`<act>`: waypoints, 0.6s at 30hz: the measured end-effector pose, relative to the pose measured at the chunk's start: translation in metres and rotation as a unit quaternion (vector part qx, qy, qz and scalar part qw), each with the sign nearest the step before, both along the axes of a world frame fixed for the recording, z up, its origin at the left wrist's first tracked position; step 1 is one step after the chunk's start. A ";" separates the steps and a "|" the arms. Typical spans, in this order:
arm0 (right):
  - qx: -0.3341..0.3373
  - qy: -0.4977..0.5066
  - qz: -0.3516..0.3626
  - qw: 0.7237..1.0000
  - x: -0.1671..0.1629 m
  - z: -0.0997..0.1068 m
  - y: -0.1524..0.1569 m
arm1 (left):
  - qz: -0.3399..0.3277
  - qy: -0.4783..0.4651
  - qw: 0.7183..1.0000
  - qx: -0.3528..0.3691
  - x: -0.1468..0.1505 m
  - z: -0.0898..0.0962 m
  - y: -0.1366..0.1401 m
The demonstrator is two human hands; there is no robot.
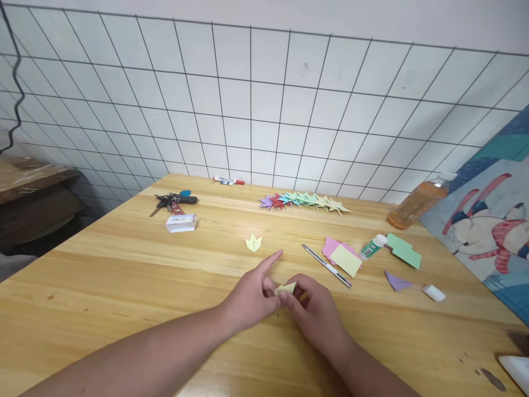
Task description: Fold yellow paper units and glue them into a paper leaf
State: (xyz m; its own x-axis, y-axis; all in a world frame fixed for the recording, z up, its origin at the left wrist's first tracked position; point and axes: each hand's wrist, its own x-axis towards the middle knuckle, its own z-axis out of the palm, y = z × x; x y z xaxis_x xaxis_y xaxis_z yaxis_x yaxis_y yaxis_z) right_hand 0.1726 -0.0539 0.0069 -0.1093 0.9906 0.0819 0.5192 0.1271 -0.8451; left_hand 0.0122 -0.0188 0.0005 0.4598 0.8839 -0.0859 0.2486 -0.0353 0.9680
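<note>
Your left hand (252,295) and right hand (317,311) pinch the small yellow paper (286,288) between them, above the counter (157,286). Folded yellow piece (257,243) just beyond left hand. Cutter (326,266) blocks between right hand and paper sheets (346,260); glue stick (373,247), purple paper (397,282), eraser (433,292) farther right. Paper chain (303,200) well beyond both hands.

Folded piece (286,288) in matt paper, smooth wooden bench (103,275) with a slight sheen, metal craft knife (326,265), clear plastic bottle (419,203), smooth tiled wall (268,102)
</note>
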 end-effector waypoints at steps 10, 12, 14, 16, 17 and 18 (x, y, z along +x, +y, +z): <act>0.022 -0.053 -0.057 0.997 0.019 0.023 0.010 | -0.013 0.120 0.965 0.233 -0.006 0.010 -0.001; 0.023 -0.077 -0.102 0.992 0.048 0.038 0.015 | 0.021 0.222 0.915 0.337 -0.012 0.015 0.004; 0.022 -0.096 -0.135 0.986 0.087 0.047 0.019 | 0.060 0.340 0.855 0.387 -0.019 0.019 0.012; 0.006 -0.142 -0.158 0.977 0.128 0.047 0.022 | 0.089 0.441 0.805 0.386 -0.027 0.020 0.019; -0.020 -0.164 -0.146 0.975 0.146 0.043 0.024 | 0.092 0.480 0.787 0.376 -0.031 0.020 0.023; -0.042 -0.174 -0.134 0.975 0.160 0.038 0.025 | 0.087 0.508 0.775 0.366 -0.035 0.019 0.027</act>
State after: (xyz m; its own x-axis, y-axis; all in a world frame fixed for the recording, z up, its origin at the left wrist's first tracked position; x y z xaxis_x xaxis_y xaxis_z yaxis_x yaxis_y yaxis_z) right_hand 0.3330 -0.0285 0.0449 0.1484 0.9889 0.0042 0.7817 -0.1147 -0.6130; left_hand -0.0228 0.0084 0.0191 0.3517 0.9080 0.2279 0.9318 -0.3628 0.0075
